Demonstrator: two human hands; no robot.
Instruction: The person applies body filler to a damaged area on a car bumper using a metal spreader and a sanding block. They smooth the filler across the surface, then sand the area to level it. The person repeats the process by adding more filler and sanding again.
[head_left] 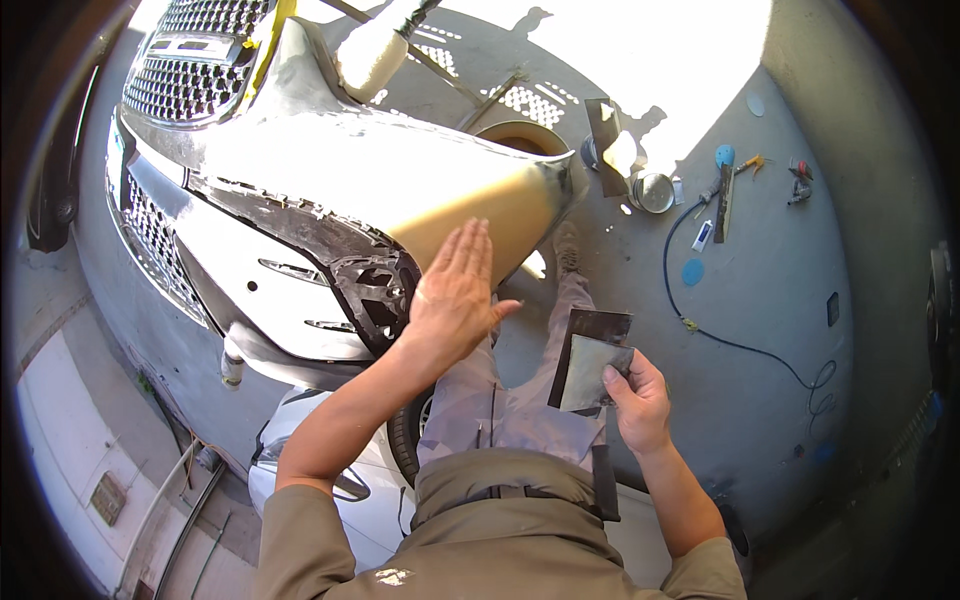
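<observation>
- Resting our left hand (455, 290) flat on the car bumper (400, 190), fingers straight and close together, on its tan patch.
- Our right hand (635, 400) pinches a dark sheet of sandpaper (590, 365), held just to the right of the bumper.
- A blue hose (740, 345) lies on the floor, farther right of the bumper.

left hand (452, 292) flat on car fender (400, 185); right hand (636, 398) holds sandpaper sheet (590, 365).

Sandpaper sheet and car fender

A folded grey sandpaper sheet (592, 362) is hanging upright, pinched at one edge; the tan-primed fender (440, 195) is sitting bare, dusty.
</observation>
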